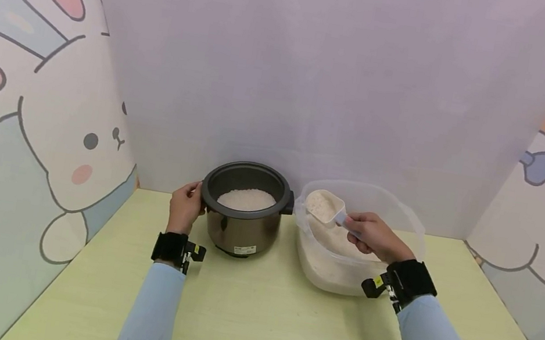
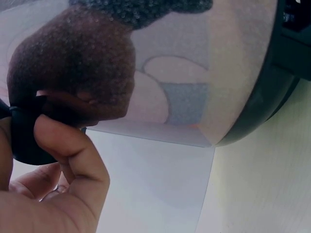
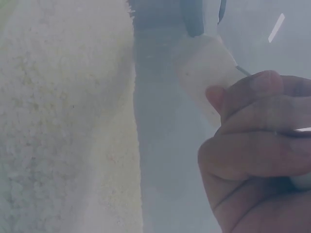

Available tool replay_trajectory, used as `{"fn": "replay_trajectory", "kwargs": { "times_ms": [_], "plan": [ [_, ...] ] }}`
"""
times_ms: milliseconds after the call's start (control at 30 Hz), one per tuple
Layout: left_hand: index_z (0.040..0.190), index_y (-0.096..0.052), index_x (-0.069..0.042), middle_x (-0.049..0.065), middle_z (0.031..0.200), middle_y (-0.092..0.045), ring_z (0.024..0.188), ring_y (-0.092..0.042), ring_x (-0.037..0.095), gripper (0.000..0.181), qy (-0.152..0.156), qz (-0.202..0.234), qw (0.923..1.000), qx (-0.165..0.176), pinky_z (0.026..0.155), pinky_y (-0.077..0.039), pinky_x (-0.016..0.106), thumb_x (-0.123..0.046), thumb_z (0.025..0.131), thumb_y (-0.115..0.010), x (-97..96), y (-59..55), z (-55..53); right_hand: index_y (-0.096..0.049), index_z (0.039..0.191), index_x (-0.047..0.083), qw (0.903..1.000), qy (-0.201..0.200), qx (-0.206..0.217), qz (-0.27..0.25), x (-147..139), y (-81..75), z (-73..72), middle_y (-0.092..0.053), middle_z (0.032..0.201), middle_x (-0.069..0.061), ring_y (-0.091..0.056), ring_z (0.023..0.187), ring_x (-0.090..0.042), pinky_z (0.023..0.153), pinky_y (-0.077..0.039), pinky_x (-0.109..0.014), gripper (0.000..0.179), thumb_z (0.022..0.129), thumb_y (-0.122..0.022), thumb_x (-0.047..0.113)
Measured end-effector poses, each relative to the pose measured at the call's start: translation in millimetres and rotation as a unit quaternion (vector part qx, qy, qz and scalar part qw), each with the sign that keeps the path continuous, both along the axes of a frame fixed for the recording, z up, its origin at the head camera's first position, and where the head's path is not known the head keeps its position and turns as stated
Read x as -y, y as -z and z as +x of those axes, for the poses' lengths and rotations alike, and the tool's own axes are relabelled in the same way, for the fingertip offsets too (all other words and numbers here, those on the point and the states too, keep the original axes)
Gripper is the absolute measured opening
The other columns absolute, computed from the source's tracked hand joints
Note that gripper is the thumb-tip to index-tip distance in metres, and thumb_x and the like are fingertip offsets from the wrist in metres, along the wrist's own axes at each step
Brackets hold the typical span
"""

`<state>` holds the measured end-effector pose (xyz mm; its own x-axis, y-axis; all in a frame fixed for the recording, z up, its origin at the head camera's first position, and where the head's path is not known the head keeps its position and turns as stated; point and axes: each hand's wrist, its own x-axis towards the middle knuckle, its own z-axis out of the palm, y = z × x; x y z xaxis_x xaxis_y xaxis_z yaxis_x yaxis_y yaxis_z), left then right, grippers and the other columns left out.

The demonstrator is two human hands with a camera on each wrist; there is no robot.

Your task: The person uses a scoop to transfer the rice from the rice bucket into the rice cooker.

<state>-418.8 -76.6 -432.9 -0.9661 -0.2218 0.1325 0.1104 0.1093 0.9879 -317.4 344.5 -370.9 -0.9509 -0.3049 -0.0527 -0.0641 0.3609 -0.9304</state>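
Note:
My left hand [image 1: 184,207] grips the black side handle [image 2: 29,141] of a dark rice cooker [image 1: 242,233], thumb and fingers curled round it. White rice [image 1: 248,199] lies inside the cooker's pot. In my right hand [image 1: 374,235] is the handle of a white measuring scoop [image 1: 334,218], its cup filled with rice. The scoop is over the left rim of a clear plastic tub [image 1: 415,223], beside the cooker. More rice [image 3: 63,116] shows through the tub's wall in the right wrist view, where the fingers [image 3: 248,153] curl round the scoop's handle.
Both vessels stand on a pale yellow-green table [image 1: 270,328], close to a plain lilac back wall [image 1: 286,78]. The cooker's other handle [image 1: 289,203] points towards the tub, a small gap between them. Cartoon-printed panels [image 1: 62,162] rise on both sides.

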Motion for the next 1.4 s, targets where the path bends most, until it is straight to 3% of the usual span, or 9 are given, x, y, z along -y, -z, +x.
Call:
{"fn": "replay_trajectory", "kwargs": {
  "times_ms": [167,500,700,833,1033,1200,1400],
  "plan": [
    [0.131,-0.068,-0.002,0.01,0.09,-0.066,0.064,-0.061,0.011,0.038,0.0,0.003,1.0,0.002,0.056,-0.054,0.02,-0.03,0.107,-0.057,0.0,-0.6,1.1,-0.052,0.124,-0.012,0.9999,0.004,0.0,-0.016,-1,0.9,-0.6,-0.046,0.076,-0.01,-0.028,0.049,-0.01,0.055,-0.018,-0.044,0.037,0.113,-0.038,0.02],
    [0.128,-0.069,-0.001,0.009,0.085,-0.064,0.063,-0.06,0.012,0.037,0.003,0.006,0.9999,-0.009,0.056,-0.055,0.022,-0.029,0.107,-0.057,-0.3,0.3,0.2,-0.045,0.136,-0.017,0.999,0.023,0.006,-0.037,-3,-1.7,-1.3,-0.046,0.08,-0.009,-0.028,0.052,-0.01,0.052,-0.02,-0.038,0.045,0.114,-0.036,0.021],
    [0.129,-0.068,-0.002,0.011,0.089,-0.066,0.063,-0.062,0.012,0.037,0.005,0.005,0.9999,-0.008,0.056,-0.055,0.021,-0.029,0.107,-0.057,-1.6,1.3,0.9,-0.046,0.132,-0.014,0.9976,0.033,0.0,-0.06,-6,-9.1,3.6,-0.043,0.082,-0.009,-0.026,0.055,-0.011,0.055,-0.021,-0.038,0.042,0.114,-0.036,0.023],
    [0.129,-0.069,-0.002,0.012,0.089,-0.067,0.063,-0.062,0.012,0.037,0.0,0.006,0.9999,-0.009,0.056,-0.055,0.021,-0.03,0.107,-0.058,-0.9,1.9,0.6,-0.044,0.13,-0.013,0.9967,0.049,-0.001,-0.064,-3,-16.8,7.7,-0.043,0.083,-0.008,-0.027,0.057,-0.012,0.06,-0.023,-0.041,0.041,0.114,-0.034,0.024],
    [0.129,-0.068,-0.002,0.011,0.087,-0.066,0.063,-0.061,0.012,0.038,0.004,0.002,0.9998,-0.018,0.056,-0.054,0.02,-0.03,0.107,-0.058,-1.1,2.7,-0.7,-0.042,0.131,-0.012,0.993,0.099,0.007,-0.064,6,-33.0,11.6,-0.046,0.082,-0.005,-0.032,0.059,-0.009,0.055,-0.031,-0.029,0.043,0.114,-0.032,0.026],
    [0.128,-0.069,-0.002,0.01,0.085,-0.064,0.063,-0.061,0.012,0.036,0.003,0.004,0.9998,-0.02,0.056,-0.054,0.02,-0.029,0.107,-0.058,-0.8,2.6,0.1,-0.043,0.128,-0.008,0.988,0.122,0.019,-0.092,17,-48.3,11.1,-0.045,0.08,-0.002,-0.033,0.06,-0.008,0.054,-0.032,-0.025,0.04,0.114,-0.029,0.026],
    [0.128,-0.069,-0.001,0.009,0.084,-0.064,0.063,-0.061,0.012,0.036,0.003,0.008,0.9998,-0.019,0.057,-0.055,0.021,-0.029,0.107,-0.058,-0.3,1.2,1.3,-0.037,0.135,-0.009,0.982,0.128,0.037,-0.134,37,-68.8,6.2,-0.043,0.082,-0.001,-0.032,0.062,-0.009,0.056,-0.031,-0.024,0.043,0.114,-0.027,0.027]
  ]
}}
